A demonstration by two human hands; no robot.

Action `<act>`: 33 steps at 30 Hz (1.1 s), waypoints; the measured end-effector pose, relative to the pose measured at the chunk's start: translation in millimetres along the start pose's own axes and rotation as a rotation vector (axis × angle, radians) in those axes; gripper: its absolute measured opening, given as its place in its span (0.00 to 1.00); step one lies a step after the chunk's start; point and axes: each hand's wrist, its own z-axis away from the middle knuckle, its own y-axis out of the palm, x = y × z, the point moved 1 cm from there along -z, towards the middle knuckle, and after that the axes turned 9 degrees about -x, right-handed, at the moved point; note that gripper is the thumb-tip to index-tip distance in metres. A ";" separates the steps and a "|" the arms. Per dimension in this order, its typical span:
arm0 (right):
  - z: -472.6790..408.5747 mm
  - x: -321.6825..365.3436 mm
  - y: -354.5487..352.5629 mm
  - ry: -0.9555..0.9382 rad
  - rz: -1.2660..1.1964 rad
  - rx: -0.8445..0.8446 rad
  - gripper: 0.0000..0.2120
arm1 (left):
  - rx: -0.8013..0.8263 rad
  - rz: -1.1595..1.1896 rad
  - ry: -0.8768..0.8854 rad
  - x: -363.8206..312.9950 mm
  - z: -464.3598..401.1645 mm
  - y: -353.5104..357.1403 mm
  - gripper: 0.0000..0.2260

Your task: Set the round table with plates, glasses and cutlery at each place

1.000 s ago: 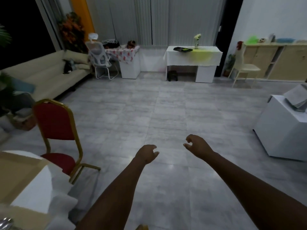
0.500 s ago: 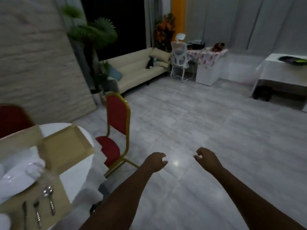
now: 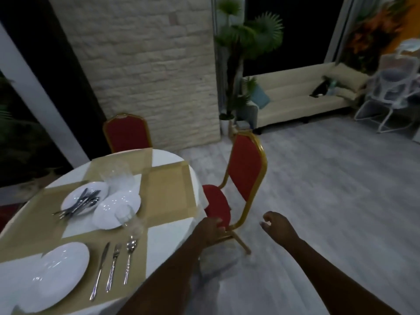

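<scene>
The view has swung from open floor to the round white-clothed table [image 3: 172,242], bringing supplies within reach (one place laid): stacked white plates [image 3: 117,210] centred, left hand [image 3: 208,230] and right hand [image 3: 278,226] loosely curled, empty.

place: home living-dining room | evidence: cream sofa [image 3: 302,96], potted palm [image 3: 241,42], red banquet chairs [image 3: 246,178], cloth-covered round counter [image 3: 168,237]

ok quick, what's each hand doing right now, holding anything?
Left hand: holds nothing, fingers loosely curled, in front of the red chair's seat.
Right hand: holds nothing, fingers loosely curled, over the floor.
</scene>
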 end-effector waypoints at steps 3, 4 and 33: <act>-55.1 33.1 25.9 -0.037 -0.009 0.052 0.05 | -0.068 0.044 -0.141 46.4 -30.7 -25.5 0.21; -73.1 44.7 34.2 -0.046 -0.008 0.068 0.06 | -0.076 0.042 -0.161 61.0 -41.1 -32.0 0.22; -345.9 381.3 320.2 -0.835 -0.009 0.681 0.09 | -0.594 -0.020 -0.873 313.6 -127.7 -210.6 0.18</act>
